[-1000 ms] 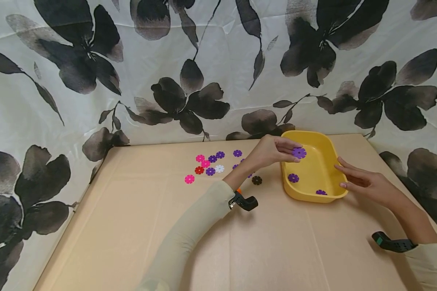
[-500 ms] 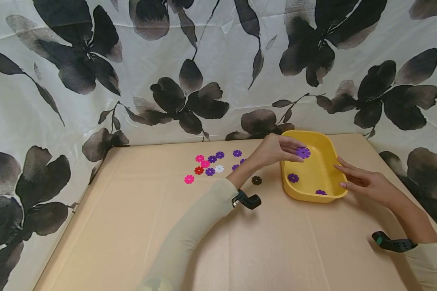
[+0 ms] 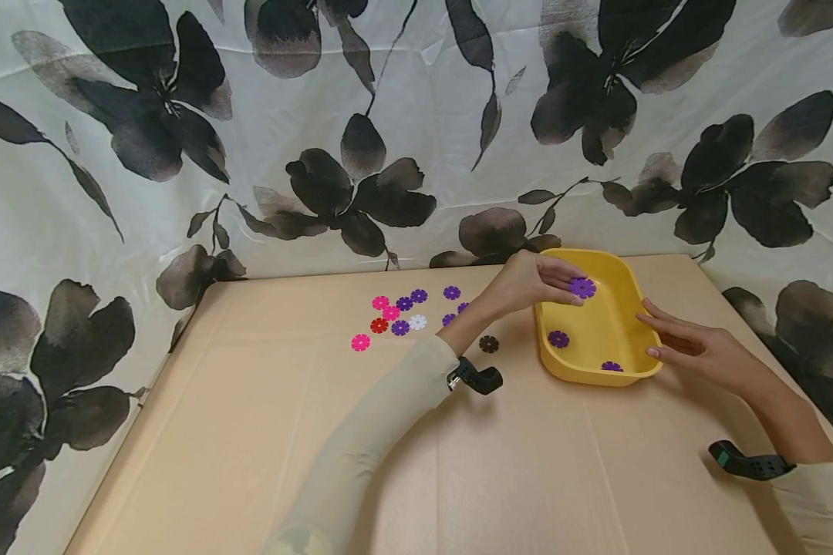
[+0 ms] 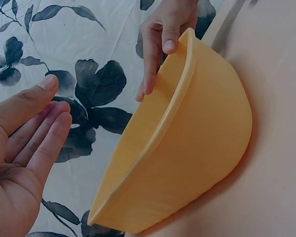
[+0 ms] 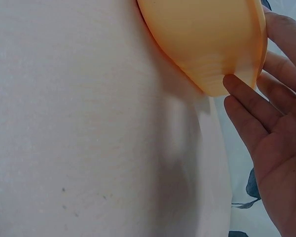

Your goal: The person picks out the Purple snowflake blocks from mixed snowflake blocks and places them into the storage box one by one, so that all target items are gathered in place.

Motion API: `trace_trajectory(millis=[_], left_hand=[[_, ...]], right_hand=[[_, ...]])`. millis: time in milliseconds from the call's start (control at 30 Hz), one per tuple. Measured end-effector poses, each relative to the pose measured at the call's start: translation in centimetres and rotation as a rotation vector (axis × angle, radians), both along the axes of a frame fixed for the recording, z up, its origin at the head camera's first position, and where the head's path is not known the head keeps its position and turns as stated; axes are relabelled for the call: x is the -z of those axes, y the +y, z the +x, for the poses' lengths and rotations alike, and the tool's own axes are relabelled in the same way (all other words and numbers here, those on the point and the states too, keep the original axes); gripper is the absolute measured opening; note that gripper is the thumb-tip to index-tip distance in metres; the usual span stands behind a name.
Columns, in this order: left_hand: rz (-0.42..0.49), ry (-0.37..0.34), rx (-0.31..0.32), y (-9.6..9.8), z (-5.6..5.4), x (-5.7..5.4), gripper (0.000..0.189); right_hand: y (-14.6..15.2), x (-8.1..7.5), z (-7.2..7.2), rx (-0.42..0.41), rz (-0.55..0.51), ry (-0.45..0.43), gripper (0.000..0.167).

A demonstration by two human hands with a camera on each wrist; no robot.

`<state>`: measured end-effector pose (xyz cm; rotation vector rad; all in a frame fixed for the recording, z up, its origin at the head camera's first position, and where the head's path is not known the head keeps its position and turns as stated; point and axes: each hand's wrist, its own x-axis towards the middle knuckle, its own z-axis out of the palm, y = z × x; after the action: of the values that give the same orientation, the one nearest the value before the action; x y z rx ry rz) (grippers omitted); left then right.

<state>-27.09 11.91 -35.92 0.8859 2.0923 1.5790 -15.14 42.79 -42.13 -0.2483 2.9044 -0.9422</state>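
In the head view my left hand [image 3: 524, 284] is over the left side of the yellow tray [image 3: 548, 368]. At its fingertips it pinches a purple flower-shaped disc [image 3: 583, 288], raised above the tray floor. The left wrist view shows the left thumb and fingers [image 4: 47, 131] beside the tray wall, but the disc is hidden there. My right hand [image 3: 701, 347] is at the tray's right side, its fairly straight fingers touching the rim and outer wall [image 5: 222, 44]. Two purple discs, one at the left [image 3: 558, 339] and one near the front [image 3: 612, 367], lie inside the tray.
Left of the tray, several flower-shaped discs lie scattered on the table: pink [image 3: 360, 342], red [image 3: 379, 325], white [image 3: 417, 322], purple [image 3: 451, 293] and black [image 3: 489, 344]. My left forearm [image 3: 382, 424] hides part of that area. A flower-printed cloth [image 3: 250, 139] hangs behind the table.
My left hand has shifted slightly right over the tray, carrying the purple disc with it. The right hand and the tray have stayed in place.
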Motion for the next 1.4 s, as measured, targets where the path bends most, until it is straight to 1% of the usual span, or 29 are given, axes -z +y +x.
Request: trace_trajectory(millis=[67, 233, 467, 700, 833, 933, 1033, 1200, 1400], left_hand=[[0.003, 0.003, 0.003, 0.1, -0.2, 0.0, 0.037], [-0.025, 0.000, 0.005, 0.6, -0.6, -0.3, 0.037], [-0.069, 0.023, 0.006, 1.3, -1.0, -0.4, 0.038], [-0.022, 0.035, 0.049, 1.9, -1.4, -0.5, 0.037], [-0.051, 0.039, 0.049, 2.3, -1.6, -0.7, 0.038], [-0.057, 0.038, 0.061, 2.7, -1.8, -0.7, 0.039], [-0.070, 0.061, 0.071, 3.0, -2.0, -0.8, 0.040], [-0.132, 0.132, 0.059, 3.6, -2.2, -1.0, 0.040], [-0.141, 0.165, 0.062, 4.4, -2.3, -1.0, 0.039]], right_hand=[[0.0, 0.0, 0.0, -0.002, 0.000, 0.000, 0.064], [0.0, 0.0, 0.0, -0.008, 0.000, 0.013, 0.063], [0.1, -0.1, 0.0, -0.018, 0.007, 0.025, 0.063], [0.1, 0.0, 0.0, -0.017, 0.012, 0.017, 0.064], [0.1, 0.0, 0.0, -0.018, 0.017, 0.019, 0.064], [0.1, 0.0, 0.0, -0.019, 0.021, 0.018, 0.064], [0.1, -0.1, -0.1, -0.019, 0.021, 0.017, 0.064], [0.2, -0.2, -0.1, -0.021, 0.015, 0.012, 0.064], [0.3, -0.1, -0.1, -0.026, 0.022, 0.010, 0.063]])
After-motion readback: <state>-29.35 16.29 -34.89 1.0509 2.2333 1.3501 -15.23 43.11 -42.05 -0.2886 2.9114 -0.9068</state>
